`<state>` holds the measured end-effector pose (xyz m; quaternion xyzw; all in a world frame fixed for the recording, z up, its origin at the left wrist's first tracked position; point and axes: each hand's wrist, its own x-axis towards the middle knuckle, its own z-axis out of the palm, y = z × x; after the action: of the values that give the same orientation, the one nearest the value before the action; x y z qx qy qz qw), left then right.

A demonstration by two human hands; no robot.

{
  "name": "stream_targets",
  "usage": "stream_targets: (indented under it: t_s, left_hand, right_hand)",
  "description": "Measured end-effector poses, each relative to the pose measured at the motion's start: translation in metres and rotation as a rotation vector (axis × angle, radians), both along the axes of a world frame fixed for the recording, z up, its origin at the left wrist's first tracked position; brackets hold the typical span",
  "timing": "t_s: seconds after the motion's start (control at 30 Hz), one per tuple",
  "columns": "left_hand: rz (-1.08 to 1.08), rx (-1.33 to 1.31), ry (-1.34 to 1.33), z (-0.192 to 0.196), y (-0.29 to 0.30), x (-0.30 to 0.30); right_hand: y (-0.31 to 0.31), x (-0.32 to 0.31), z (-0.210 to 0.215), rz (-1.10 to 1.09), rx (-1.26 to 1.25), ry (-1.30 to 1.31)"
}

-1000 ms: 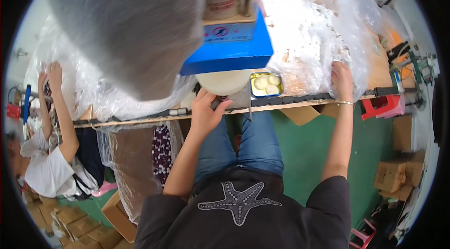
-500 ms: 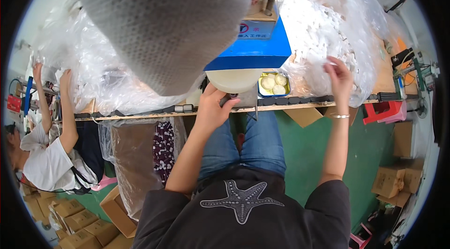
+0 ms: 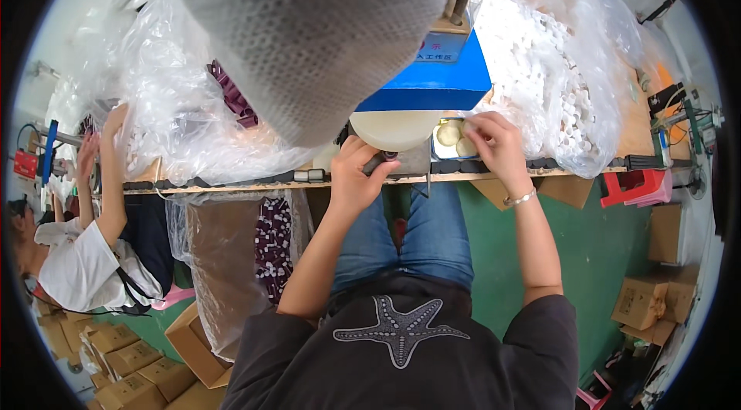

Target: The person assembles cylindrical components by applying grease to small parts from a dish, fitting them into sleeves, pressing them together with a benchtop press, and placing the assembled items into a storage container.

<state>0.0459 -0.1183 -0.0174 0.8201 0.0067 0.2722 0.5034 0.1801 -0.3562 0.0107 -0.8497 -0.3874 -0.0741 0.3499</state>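
My left hand (image 3: 355, 175) is closed round a small dark tube-like piece (image 3: 380, 160), just below a round cream-coloured machine part (image 3: 395, 129). That part sits under the blue machine housing (image 3: 432, 90). My right hand (image 3: 500, 149) has its fingers bent together over the right side of a small rectangular tin (image 3: 437, 153). Anything between those fingertips is too small or hidden to make out. Round pale discs (image 3: 448, 134) lie in the tin, partly covered by my right fingers.
White small parts (image 3: 567, 94) are heaped on plastic sheeting at the right. Clear plastic bags (image 3: 181, 117) cover the table at the left, with purple pieces (image 3: 231, 94) showing. An open bag of purple-and-white pieces (image 3: 274, 248) hangs beside my left arm. A co-worker (image 3: 85, 256) sits far left.
My right hand has moved left and down from above the white heap to the tin, its fingers closing together. My left hand still holds the dark piece. The view has shifted slightly.
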Motion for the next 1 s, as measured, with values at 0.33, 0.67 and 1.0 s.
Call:
stream_targets:
  t_s: [0.33, 0.67, 1.0]
  left_hand:
    - [0.078, 0.112, -0.055, 0.006, -0.006, 0.001]
    - [0.103, 0.185, -0.109, -0.002, -0.007, 0.000]
    - [0.081, 0.412, -0.154, -0.001, -0.002, 0.001]
  right_hand:
    - [0.084, -0.059, 0.000, 0.265, 0.949, 0.786]
    - [0.090, -0.057, -0.011, 0.265, 1.047, 0.790]
    - [0.085, -0.056, -0.018, 0.268, 1.089, 0.793]
